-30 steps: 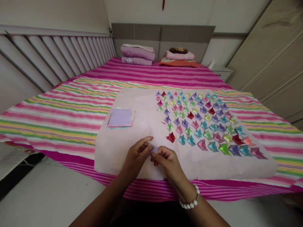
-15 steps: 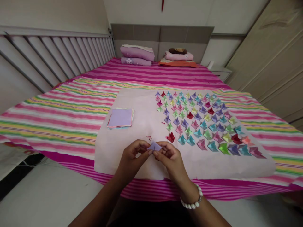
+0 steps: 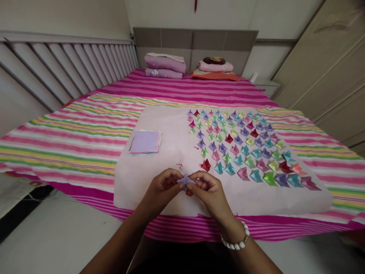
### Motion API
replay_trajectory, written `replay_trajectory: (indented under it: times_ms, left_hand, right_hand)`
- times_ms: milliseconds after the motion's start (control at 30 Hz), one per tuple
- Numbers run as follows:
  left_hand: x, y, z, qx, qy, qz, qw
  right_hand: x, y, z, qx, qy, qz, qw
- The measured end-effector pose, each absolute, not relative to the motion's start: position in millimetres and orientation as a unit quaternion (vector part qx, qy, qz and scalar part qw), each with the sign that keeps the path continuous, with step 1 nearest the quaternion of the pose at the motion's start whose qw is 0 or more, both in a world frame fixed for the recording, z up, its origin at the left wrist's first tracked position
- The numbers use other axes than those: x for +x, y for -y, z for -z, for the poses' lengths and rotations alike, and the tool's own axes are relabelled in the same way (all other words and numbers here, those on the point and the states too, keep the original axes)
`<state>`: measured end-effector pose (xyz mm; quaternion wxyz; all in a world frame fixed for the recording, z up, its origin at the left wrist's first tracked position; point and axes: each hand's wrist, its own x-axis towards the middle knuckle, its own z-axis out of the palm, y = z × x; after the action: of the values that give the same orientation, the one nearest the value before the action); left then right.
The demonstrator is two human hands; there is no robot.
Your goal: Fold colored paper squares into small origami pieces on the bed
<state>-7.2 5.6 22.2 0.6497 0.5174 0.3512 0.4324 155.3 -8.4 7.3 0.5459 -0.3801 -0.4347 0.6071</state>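
Observation:
A small lavender origami piece (image 3: 186, 179) is pinched between my two hands above a large pale paper sheet (image 3: 168, 118). My left hand (image 3: 165, 188) grips its left side with thumb and fingers closed. On the other side, my right hand (image 3: 205, 190) pinches the right edge; a white bead bracelet (image 3: 236, 243) circles that wrist. Just beyond my right hand sits a red folded paper piece (image 3: 205, 165). Rows of small folded pieces (image 3: 250, 162) in many colours cover the sheet's right part. At left lies a stack of square papers (image 3: 145, 142), lavender on top.
The sheet lies on a bed with a striped cover (image 3: 85, 137). Small red marks (image 3: 179, 166) show on the sheet near my hands. Folded bedding (image 3: 165, 66) rests by the headboard (image 3: 176, 40). A white rail (image 3: 71, 64) runs along the left, and a wardrobe (image 3: 325, 76) stands at right.
The lavender piece has turned from a flat triangular look to a more pointed, opened shape between my fingers. My right wrist has shifted slightly to the right.

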Motion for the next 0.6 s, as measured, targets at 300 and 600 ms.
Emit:
replay_trajectory:
  times_ms: [300, 600]
  left_hand:
    - [-4.3, -2.2, -19.9, 0.519, -0.332, -0.43, 0.659]
    - [-4.4, -3.7, -16.1, 0.45, -0.388, -0.457, 0.662]
  right_hand:
    - [155.3, 7.1, -7.8, -0.361, 0.431, -0.634, 0.531]
    - [154.6, 5.6, -1.1, -0.328, 0.425, -0.643, 0.546]
